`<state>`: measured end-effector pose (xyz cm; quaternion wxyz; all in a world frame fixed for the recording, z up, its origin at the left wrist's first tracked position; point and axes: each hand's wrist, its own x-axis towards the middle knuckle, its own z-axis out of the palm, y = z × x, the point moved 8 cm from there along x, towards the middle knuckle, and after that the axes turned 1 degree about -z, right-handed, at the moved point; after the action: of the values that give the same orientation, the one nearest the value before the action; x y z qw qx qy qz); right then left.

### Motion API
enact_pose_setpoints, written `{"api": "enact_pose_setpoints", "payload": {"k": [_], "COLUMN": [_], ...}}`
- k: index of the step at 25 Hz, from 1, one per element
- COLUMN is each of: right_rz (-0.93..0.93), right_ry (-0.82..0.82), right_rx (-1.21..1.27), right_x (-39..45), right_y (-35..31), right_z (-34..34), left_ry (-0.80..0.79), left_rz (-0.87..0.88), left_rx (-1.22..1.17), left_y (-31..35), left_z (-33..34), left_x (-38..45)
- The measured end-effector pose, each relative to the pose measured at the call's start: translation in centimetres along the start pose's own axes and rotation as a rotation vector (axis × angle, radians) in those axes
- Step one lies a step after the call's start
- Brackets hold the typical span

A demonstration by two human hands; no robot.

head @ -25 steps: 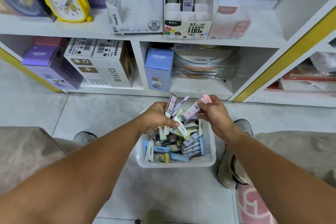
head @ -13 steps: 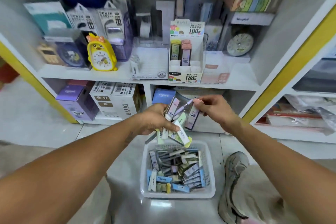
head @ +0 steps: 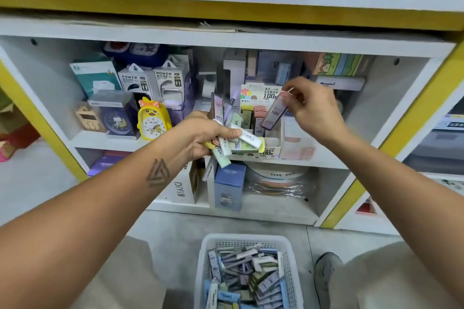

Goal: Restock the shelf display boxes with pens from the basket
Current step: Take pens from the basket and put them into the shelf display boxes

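Your right hand [head: 315, 108] pinches one purple lead-refill case [head: 273, 114] by its upper end, tilted, its lower end hanging just above the open slots of the cardboard display box [head: 272, 144]. Your left hand [head: 206, 133] grips a fanned bunch of cases [head: 234, 138] in green, white and lilac, held just in front of the display box's left side. A second ago both hands were low over the basket, sorting through its stock; half a second ago they were rising toward the shelf; now they are level with the middle shelf and the single case has been drawn clear of the bunch. In my judgement that means picking is over for this handful and loading has started, with this case the first to go in.

The box already holds a few upright green and pink cases directly beyond your left fingers, and the slots under your right hand look free. The white basket [head: 200, 271] sits on the floor well below both hands, between your legs, and is crowded with cases, so many trips remain.
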<state>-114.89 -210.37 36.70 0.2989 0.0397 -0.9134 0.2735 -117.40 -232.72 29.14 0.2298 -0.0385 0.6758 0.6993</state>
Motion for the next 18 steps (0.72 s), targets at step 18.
{"api": "enact_pose_setpoints", "payload": {"k": [18], "right_rz": [0.031], "right_ry": [-0.212], "right_rx": [0.098], "right_x": [0.8], "right_y": [1.2], "right_z": [7.2], "left_ry": [0.002], "left_rz": [-0.046], "left_rx": [-0.108], "left_y": [0.4], "left_z": [-0.2], "left_x": [4.4]}}
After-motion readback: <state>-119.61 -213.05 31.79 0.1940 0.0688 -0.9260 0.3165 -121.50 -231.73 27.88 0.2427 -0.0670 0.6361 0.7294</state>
